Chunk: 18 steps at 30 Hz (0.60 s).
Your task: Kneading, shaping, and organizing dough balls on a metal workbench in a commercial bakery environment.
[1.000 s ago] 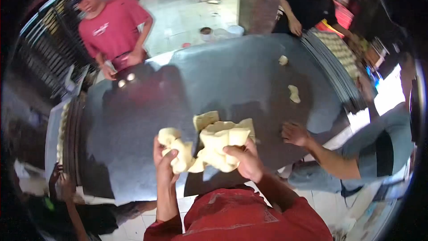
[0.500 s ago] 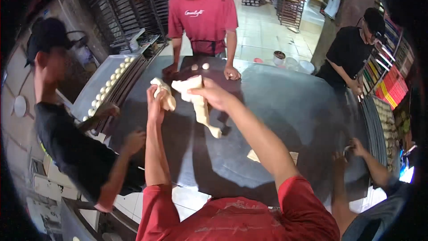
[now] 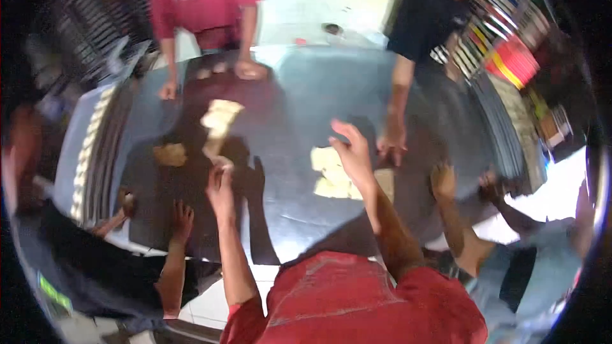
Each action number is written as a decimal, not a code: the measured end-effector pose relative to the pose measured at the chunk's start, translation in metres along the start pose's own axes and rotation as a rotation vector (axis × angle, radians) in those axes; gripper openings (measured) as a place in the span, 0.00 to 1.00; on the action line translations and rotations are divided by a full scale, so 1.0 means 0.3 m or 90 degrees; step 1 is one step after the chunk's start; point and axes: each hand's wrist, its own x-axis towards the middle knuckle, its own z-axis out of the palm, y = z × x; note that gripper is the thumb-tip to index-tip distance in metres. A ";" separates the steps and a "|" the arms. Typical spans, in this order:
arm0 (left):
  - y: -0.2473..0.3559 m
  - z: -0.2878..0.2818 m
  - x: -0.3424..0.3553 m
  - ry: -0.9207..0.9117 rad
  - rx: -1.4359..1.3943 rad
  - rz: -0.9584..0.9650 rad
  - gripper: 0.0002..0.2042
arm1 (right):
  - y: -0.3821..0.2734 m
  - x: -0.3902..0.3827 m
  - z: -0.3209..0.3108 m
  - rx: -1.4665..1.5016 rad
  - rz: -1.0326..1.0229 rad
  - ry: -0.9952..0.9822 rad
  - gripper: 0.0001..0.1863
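Note:
A long, uneven piece of pale dough (image 3: 220,118) lies on the dark worktable (image 3: 287,95), left of the middle. At its narrow near end my left hand (image 3: 221,194) has its fingers drawn together on the dough tip, slightly blurred. Left of that, a smaller lump of dough (image 3: 171,154) rests in shadow. My right hand (image 3: 352,156) is held above the table with thumb and fingers apart, holding nothing. Just left of and below it lies a flat, irregular sheet of dough (image 3: 328,175), partly covered by my hand and forearm.
Opposite stands a person in a red shirt (image 3: 204,0), hands on the table. A co-worker's hand (image 3: 392,143) reaches in close to my right hand. Other hands are at both sides. At left is a tray of dough balls (image 3: 89,146); stacked dark trays (image 3: 500,130) stand at right.
The view has swung right. My right hand has let go of the long dough and moved right, opening. The lump from my left hand now lies on the table; that hand is at the long dough's end.

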 end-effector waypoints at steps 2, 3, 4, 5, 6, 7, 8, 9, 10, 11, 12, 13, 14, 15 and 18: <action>-0.059 0.028 -0.113 -0.036 0.002 0.029 0.12 | 0.214 -0.147 -0.244 -0.168 -0.067 0.143 0.16; -0.090 0.071 -0.177 -0.076 0.008 -0.005 0.14 | 0.305 -0.249 -0.362 -0.143 0.058 0.165 0.16; -0.079 0.143 -0.227 -0.110 0.011 -0.035 0.15 | 0.376 -0.335 -0.467 -0.113 0.175 0.184 0.16; -0.065 0.222 -0.266 -0.187 0.054 -0.021 0.15 | 0.442 -0.416 -0.567 -0.177 0.190 0.179 0.15; -0.045 0.302 -0.295 -0.263 0.097 -0.003 0.16 | 0.514 -0.481 -0.640 -0.240 0.206 0.173 0.15; -0.078 0.367 -0.290 -0.308 0.064 0.026 0.18 | 0.494 -0.511 -0.654 -0.233 0.225 0.157 0.15; -0.100 0.412 -0.269 -0.343 0.102 0.001 0.19 | 0.491 -0.513 -0.628 -0.288 0.180 0.175 0.16; -0.091 0.490 -0.258 -0.389 0.135 -0.025 0.20 | 0.482 -0.520 -0.606 -0.352 0.140 0.203 0.17; -0.046 0.549 -0.245 -0.405 0.155 -0.037 0.22 | 0.464 -0.503 -0.559 -0.260 0.149 0.233 0.19; -0.008 0.592 -0.246 -0.424 0.174 -0.048 0.23 | 0.443 -0.482 -0.513 -0.170 0.156 0.265 0.22; -0.045 0.588 -0.240 -0.423 0.180 -0.044 0.23 | 0.423 -0.461 -0.444 -0.162 0.157 0.266 0.22; -0.118 0.592 -0.225 -0.375 0.239 0.064 0.25 | 0.399 -0.440 -0.378 -0.274 0.203 0.237 0.27; -0.158 0.614 -0.216 -0.323 0.290 0.173 0.26 | 0.381 -0.401 -0.334 -0.388 0.244 0.206 0.31; -0.159 0.647 -0.232 -0.328 0.289 0.179 0.26 | 0.350 -0.371 -0.305 -0.379 0.304 0.214 0.34; -0.144 0.719 -0.278 -0.198 0.441 0.215 0.28 | 0.250 -0.256 -0.242 -0.346 0.376 0.171 0.38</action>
